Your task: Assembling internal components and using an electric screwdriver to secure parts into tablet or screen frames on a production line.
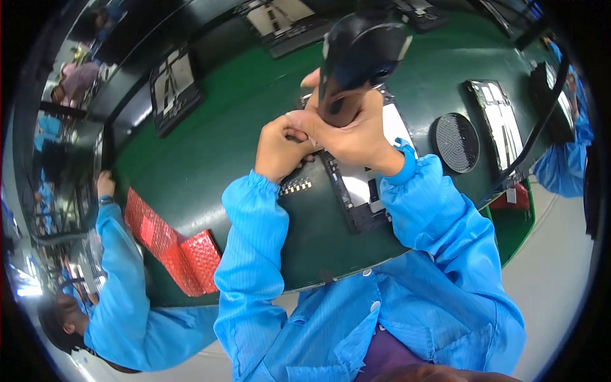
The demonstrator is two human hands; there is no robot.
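My right hand (356, 140) is wrapped round the handle of a black handheld scanner (366, 54), its bulky head upward and away from me. Beneath it lies an opened flat electronic device (356, 197) with a black frame and white panels, partly hidden by my hands and sleeve. My left hand (280, 149) is closed at the device's left side, its fingers meeting my right thumb. Whatever its fingers pinch is hidden. Just below my left hand, a strip of small black-and-white pieces (296, 186) rests on the green mat.
Red bubble-wrap pouches (172, 242) lie left. A round dark mesh dish (457, 142) and another opened device (498, 124) are right, near a black cable (541, 127). More devices (173, 89) line the far side. A green bin (517, 226) stands lower right. A co-worker's sleeve (118, 254) reaches in left.
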